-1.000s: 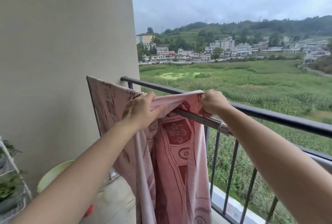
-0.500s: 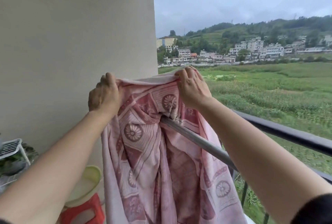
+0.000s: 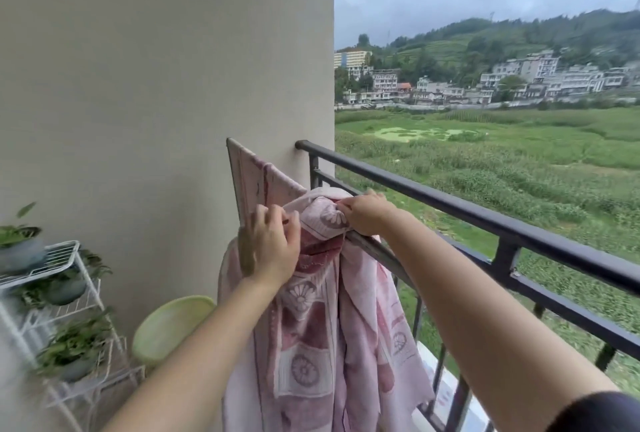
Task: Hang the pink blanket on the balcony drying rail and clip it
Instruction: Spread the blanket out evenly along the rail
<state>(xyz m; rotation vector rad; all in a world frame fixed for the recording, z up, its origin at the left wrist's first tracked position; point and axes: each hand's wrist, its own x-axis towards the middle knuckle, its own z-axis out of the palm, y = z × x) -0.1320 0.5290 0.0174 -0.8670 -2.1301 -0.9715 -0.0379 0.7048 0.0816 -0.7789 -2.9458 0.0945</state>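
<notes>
The pink blanket (image 3: 322,327), patterned with flower medallions, hangs bunched over the grey drying rail (image 3: 377,250) just inside the black balcony railing (image 3: 485,217). One stretch of it lies flat over the rail's far end near the wall. My left hand (image 3: 270,244) grips the cloth on the near side at rail height. My right hand (image 3: 363,212) pinches the blanket's top fold on the rail. No clip shows in view.
A beige wall (image 3: 156,85) closes the left side. A white wire plant rack (image 3: 52,293) with potted plants stands at lower left. A pale green basin (image 3: 169,324) leans by the wall below the blanket. Beyond the railing lie fields and houses.
Both hands lifted the blanket's edge above the rail, then brought it down onto the rail. The cloth now sits bunched between my hands. The camera swung left and back.
</notes>
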